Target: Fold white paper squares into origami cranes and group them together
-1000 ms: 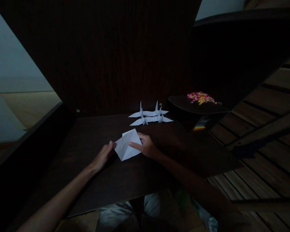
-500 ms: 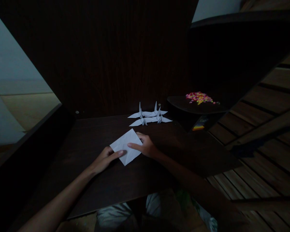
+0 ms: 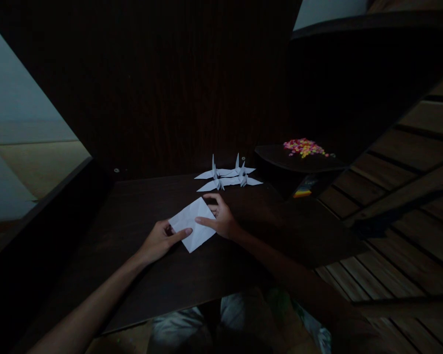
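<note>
Left hand [image 3: 158, 242], lower centre-left: forearm [image 3: 107, 290] slanting up from the bottom left corner, wrist nearly straight; thumb stretched flat over the near-left face of the sheet, fingers curled behind it and mostly hidden. Grasping the paper.

Right hand [image 3: 222, 220], just right of centre: forearm [image 3: 280, 263] rising from the lower right, dim toward the elbow; thumb laid leftward across the sheet, index finger arched beyond its far-right edge, remaining fingers bent at or behind that edge. Grasping the same paper.

White folded paper square [image 3: 192, 214], one, centre of the frame: held between both hands, turned corner-up as a diamond, faint creases on its face.

White origami cranes [image 3: 231, 181], a set in two rows, just above the paper: wings spread sideways, points upright, standing on the dark wooden desk [image 3: 133, 211].

Dark wooden back panel [image 3: 188, 88], upper centre, behind the cranes.

Corner shelf [image 3: 271, 156], right of centre: bears a heap of small multicoloured pieces [image 3: 304, 147], pink, red and yellow. Below it, a yellow-edged object [image 3: 302, 193], details unclear.

Wooden planks [image 3: 413, 241], right side.

Patterned trousers [image 3: 179, 324], bottom centre.
</note>
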Tool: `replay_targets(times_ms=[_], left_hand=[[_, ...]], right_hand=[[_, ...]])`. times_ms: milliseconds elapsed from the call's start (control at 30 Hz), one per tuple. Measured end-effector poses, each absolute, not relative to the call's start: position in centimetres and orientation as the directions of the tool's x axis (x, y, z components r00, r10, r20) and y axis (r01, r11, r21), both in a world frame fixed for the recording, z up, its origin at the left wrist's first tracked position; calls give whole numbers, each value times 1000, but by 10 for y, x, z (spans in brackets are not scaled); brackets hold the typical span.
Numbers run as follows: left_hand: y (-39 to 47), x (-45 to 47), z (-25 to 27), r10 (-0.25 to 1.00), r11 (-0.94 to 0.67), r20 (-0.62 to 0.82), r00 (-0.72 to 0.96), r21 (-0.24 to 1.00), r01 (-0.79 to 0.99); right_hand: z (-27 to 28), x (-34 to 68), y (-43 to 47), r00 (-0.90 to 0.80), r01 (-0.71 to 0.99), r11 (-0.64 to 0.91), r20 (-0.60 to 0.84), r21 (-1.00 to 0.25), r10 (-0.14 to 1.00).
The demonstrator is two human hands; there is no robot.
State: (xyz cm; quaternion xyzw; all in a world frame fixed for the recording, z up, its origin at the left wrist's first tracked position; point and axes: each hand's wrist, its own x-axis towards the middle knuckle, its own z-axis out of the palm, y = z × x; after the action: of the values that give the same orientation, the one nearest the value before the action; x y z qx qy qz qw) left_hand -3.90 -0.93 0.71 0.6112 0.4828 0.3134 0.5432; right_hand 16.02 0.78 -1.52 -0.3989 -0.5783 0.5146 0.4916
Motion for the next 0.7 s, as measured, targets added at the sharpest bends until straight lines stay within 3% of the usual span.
replay_targets(times_ms=[467, 700], left_hand=[[-6, -44, 1, 928, 72, -136, 348, 979, 190], [-7, -43, 3, 932, 47, -102, 347, 985, 165]], right_hand=[[-11, 162, 10, -296, -139, -52, -9, -989, 955], [-15, 166, 13, -340, -149, -13, 39, -989, 940]])
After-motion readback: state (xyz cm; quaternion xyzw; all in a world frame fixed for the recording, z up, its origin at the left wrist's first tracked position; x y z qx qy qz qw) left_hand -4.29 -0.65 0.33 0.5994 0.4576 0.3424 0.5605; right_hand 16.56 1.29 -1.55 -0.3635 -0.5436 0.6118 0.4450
